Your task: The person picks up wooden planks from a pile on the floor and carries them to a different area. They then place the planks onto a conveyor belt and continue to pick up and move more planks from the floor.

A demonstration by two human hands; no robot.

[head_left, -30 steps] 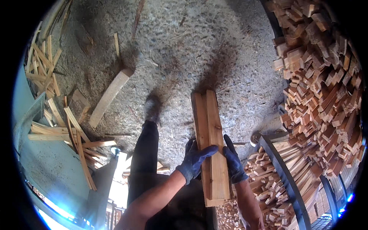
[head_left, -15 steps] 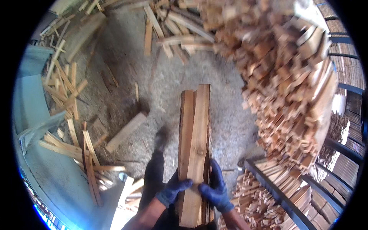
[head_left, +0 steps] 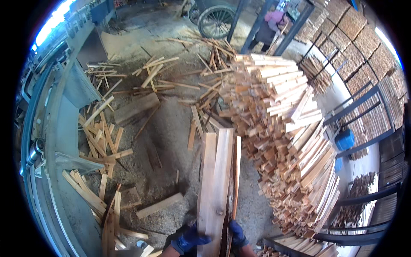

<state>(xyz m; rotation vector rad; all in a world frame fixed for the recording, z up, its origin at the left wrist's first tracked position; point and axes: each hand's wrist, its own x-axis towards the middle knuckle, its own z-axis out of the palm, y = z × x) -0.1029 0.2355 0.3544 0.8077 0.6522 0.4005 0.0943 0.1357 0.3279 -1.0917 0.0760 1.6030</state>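
Observation:
A bundle of long sawn wood boards (head_left: pixel 217 184) stands out in front of me, pointing away, with rough bark along its right side. My left hand (head_left: pixel 188 240), in a dark blue glove, grips the bundle's left side near its close end. On the opposite side my right hand (head_left: pixel 238 234), gloved alike, presses against the boards. Both hands are closed on the wood between them. The bundle's near end runs out of the picture's lower edge, and some fingers are hidden by the boards.
To the right rises a large pile of stacked wood strips (head_left: pixel 295 158). Loose offcuts (head_left: pixel 102 137) lie along a blue-grey machine (head_left: pixel 68 188) on the left. A short board (head_left: pixel 160 205) lies on the dusty floor. Farther off are a person (head_left: pixel 269 28) and a spoked wheel (head_left: pixel 217 22).
The view has tilted up, so the far wheel, person and stacks now show. My hands and the held boards sit lower in the picture; both hands still grip the bundle.

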